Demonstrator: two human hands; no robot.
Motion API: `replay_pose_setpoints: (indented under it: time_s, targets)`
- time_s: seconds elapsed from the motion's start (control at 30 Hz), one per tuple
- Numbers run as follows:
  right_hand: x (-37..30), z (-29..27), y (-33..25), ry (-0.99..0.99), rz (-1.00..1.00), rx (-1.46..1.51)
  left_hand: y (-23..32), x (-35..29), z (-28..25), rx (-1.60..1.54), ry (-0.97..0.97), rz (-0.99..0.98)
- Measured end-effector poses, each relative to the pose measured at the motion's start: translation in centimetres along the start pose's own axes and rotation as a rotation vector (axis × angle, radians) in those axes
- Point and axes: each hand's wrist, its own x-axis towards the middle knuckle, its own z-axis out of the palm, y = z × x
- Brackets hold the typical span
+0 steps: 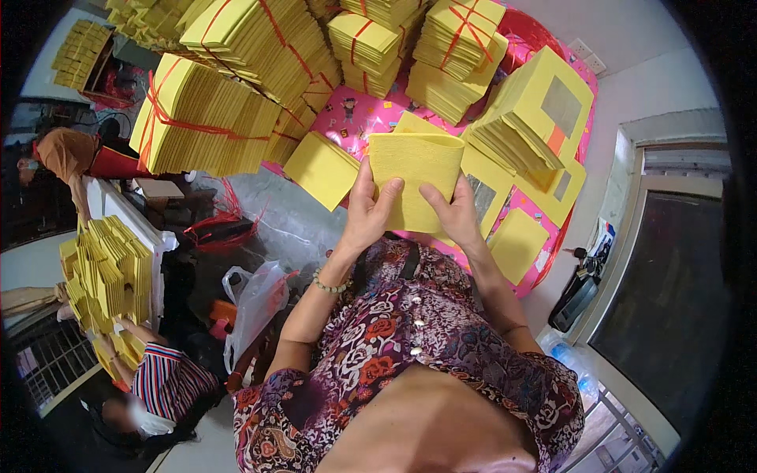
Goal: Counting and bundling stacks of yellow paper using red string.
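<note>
A folded yellow sheet (418,177), with a rounded fold along its right side, is held upright in front of me. My left hand (371,206) grips its left edge, thumb on the near face. On the opposite edge my right hand (460,214) closes the same way; the fingers of both hands are mostly hidden behind the sheet. Just left of it a flat yellow piece (322,168) lies at the edge of the pink patterned table cover (359,118). To the right rests another yellow piece (519,244), below a yellow stack with a grey window (558,106).
Tall yellow bundles (205,114) tied with red string crowd the table's far left, with more bundles (453,39) at the back. A plastic bag (256,303) hangs at lower left. Beyond it, a person in a striped shirt (169,382) handles yellow pieces (106,272) beside another person's arm.
</note>
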Motion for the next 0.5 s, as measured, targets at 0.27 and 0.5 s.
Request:
replay_pose_setpoints:
  time_s: [0.27, 0.5]
  targets:
    - [1.9, 0.3, -0.6, 0.096, -0.015, -0.02, -0.4, -0.7, -0.5, 0.027, 0.038, -0.027]
    - [2.9, -0.1, 1.3, 0.075, 0.076, -0.002, -0.3, -1.8, -1.7, -0.011, 0.059, -0.091]
